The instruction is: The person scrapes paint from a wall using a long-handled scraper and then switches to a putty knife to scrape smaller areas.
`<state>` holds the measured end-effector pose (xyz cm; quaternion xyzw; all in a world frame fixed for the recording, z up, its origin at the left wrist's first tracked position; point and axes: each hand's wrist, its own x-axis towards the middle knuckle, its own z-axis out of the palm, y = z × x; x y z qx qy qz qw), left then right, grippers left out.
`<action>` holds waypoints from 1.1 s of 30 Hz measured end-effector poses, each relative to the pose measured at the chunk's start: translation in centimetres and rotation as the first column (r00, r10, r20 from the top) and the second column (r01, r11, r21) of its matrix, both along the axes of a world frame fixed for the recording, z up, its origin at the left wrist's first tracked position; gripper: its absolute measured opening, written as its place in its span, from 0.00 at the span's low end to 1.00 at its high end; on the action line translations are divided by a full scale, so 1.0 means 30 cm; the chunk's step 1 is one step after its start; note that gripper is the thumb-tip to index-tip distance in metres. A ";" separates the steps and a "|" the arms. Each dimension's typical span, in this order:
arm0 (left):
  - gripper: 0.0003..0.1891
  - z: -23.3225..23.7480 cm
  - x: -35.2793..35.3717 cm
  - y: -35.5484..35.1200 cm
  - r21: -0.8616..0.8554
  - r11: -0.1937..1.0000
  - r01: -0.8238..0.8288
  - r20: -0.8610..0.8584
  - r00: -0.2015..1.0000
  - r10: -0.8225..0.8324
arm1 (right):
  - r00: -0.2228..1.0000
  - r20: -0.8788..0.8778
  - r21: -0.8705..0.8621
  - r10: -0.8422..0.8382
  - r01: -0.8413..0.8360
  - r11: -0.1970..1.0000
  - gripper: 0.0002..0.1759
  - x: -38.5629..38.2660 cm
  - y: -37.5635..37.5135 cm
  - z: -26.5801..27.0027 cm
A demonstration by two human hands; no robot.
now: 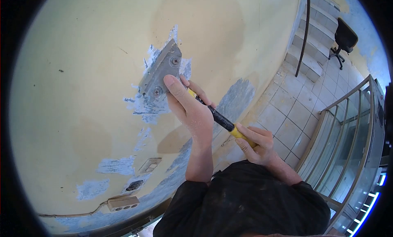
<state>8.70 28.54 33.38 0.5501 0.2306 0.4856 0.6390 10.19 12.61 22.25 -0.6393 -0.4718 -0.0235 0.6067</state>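
A wide grey scraper (161,71) with two screws on its head lies against the cream wall (102,94), over a patch where the paint is off and bluish white shows. My left hand (188,102) is closed round the upper end of its handle, the thumb lying on the metal head. Further down, the black and yellow handle (222,119) runs into my right hand (258,145), whose fingers are wrapped round the yellow end.
Low on the wall are a socket strip (123,203) with a cable, an open socket hole (135,185) and more scraped patches. To the right are floor tiles (282,110), steps (313,44), an office chair (346,36) and a metal-framed glass case (348,134).
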 end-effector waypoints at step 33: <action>0.28 0.020 0.025 -0.004 -0.006 1.000 0.003 0.039 0.999 -0.002 | 0.998 0.050 -0.005 -0.037 0.037 0.999 0.27 0.028 -0.018 0.020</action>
